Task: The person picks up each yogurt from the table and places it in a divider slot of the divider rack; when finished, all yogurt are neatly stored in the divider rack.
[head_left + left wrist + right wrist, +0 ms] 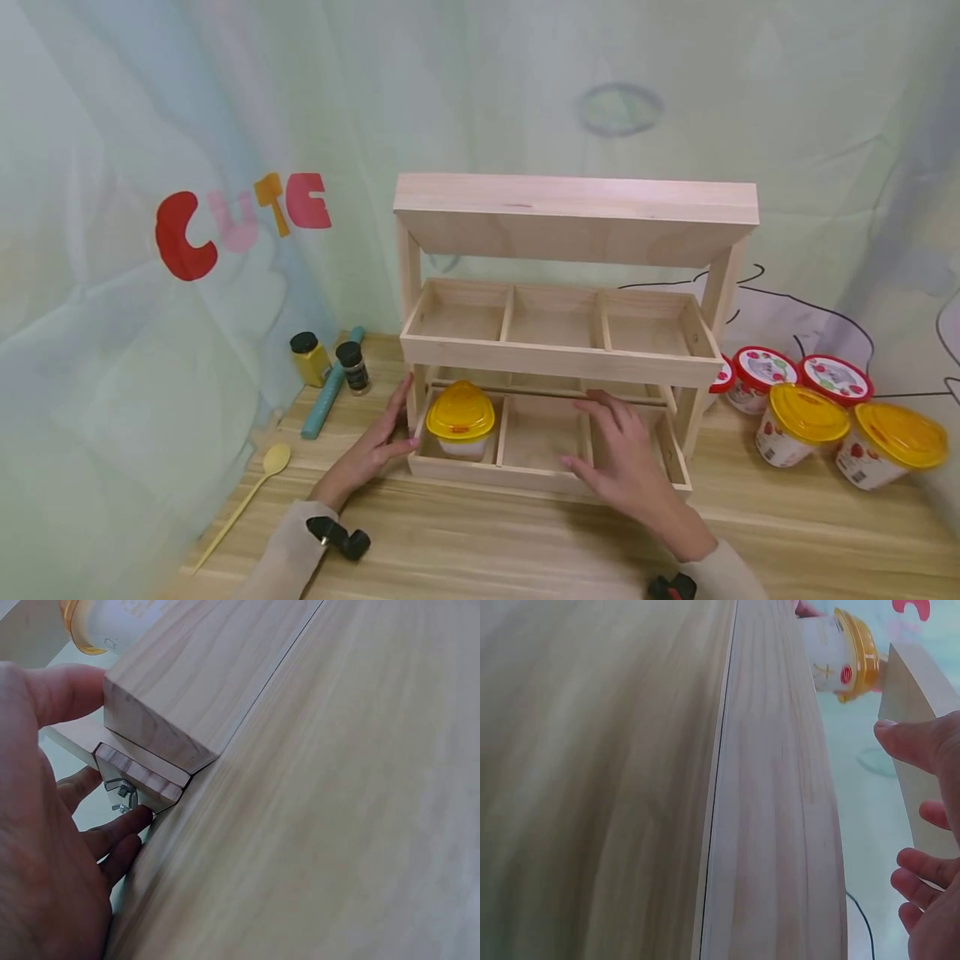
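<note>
Both hands are steadying the wooden rack's lower tray, with one yellow-lidded cup already sitting in it.

The left hand is resting with straight fingers against the wooden rack at its 7 o'clock corner; in the left wrist view the fingertips are touching the foot beside a small metal wing nut. The right hand is lying relaxed and open across the lower tray, over the divider between the middle and right compartments, gripping nothing. The yellow-lidded cup is standing upright in the left compartment, just beside the left hand. I judge that the rack is being positioned or held still at this step; a next move would probably call for reaching toward 3 o'clock, where the other lidded cups are waiting on the table.
</note>
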`<state>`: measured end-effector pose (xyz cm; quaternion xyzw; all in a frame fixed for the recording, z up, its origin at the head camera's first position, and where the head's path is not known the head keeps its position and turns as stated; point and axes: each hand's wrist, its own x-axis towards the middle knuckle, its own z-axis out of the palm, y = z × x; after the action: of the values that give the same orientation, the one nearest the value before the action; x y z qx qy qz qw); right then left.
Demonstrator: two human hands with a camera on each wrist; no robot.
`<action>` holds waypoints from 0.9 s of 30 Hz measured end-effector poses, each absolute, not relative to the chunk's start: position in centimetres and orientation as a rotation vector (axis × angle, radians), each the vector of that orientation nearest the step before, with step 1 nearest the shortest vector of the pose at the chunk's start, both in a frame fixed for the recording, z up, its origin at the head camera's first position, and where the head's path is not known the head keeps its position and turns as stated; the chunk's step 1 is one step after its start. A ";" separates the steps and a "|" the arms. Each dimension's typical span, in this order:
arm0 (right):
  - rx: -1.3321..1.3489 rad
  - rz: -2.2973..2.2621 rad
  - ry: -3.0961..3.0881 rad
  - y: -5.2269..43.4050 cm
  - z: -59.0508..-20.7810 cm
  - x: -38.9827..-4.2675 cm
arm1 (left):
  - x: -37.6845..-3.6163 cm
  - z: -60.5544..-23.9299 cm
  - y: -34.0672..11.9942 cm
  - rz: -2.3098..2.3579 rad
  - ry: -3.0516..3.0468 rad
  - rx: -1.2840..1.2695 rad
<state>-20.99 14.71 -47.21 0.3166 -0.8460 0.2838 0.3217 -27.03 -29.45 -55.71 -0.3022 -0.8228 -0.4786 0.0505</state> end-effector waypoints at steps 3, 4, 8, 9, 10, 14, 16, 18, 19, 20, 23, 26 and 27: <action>0.812 0.730 -2.206 16.0 -47.1 -20.6 | -27.9 -57.1 -30.0 -1.468 -2.540 -0.895; 0.809 0.731 -2.208 16.4 -47.1 -20.4 | -28.0 -57.2 -30.1 -1.470 -2.541 -0.894; 0.775 0.721 -2.263 17.8 -46.9 -19.4 | -27.9 -56.8 -29.9 -1.442 -2.509 -0.934; 0.770 0.716 -2.271 18.1 -46.9 -19.2 | -27.5 -56.1 -29.5 -1.454 -2.503 -0.933; 0.761 0.712 -2.280 18.4 -46.9 -19.0 | -27.0 -55.4 -29.2 -1.456 -2.495 -0.937; 0.734 0.690 -2.292 19.5 -46.9 -18.4 | -26.1 -54.0 -28.6 -1.473 -2.504 -0.932; 0.710 0.689 -2.301 20.2 -46.8 -18.0 | -26.9 -55.3 -29.1 -1.500 -2.530 -0.914; 0.670 0.699 -2.324 20.9 -46.7 -17.6 | -27.9 -56.8 -29.7 -1.515 -2.555 -0.892; 0.647 0.704 -2.336 21.3 -46.6 -17.4 | -28.5 -57.8 -30.1 -1.513 -2.559 -0.889; 0.627 0.709 -2.346 21.6 -46.6 -17.2 | -29.1 -58.7 -30.5 -1.503 -2.551 -0.901; 0.587 0.724 -2.347 22.7 -46.5 -17.0 | -28.2 -57.3 -30.1 -1.462 -2.497 -0.962; 0.563 0.725 -2.327 23.5 -46.6 -16.8 | -27.3 -56.0 -29.6 -1.421 -2.463 -0.999; 0.555 0.724 -2.325 23.8 -46.6 -16.7 | -27.1 -55.6 -29.5 -1.424 -2.469 -0.989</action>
<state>-16.74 23.79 -46.62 0.2109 -0.8830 0.2749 0.3167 -27.13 -29.51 -55.64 -0.3273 -0.8169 -0.4709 0.0622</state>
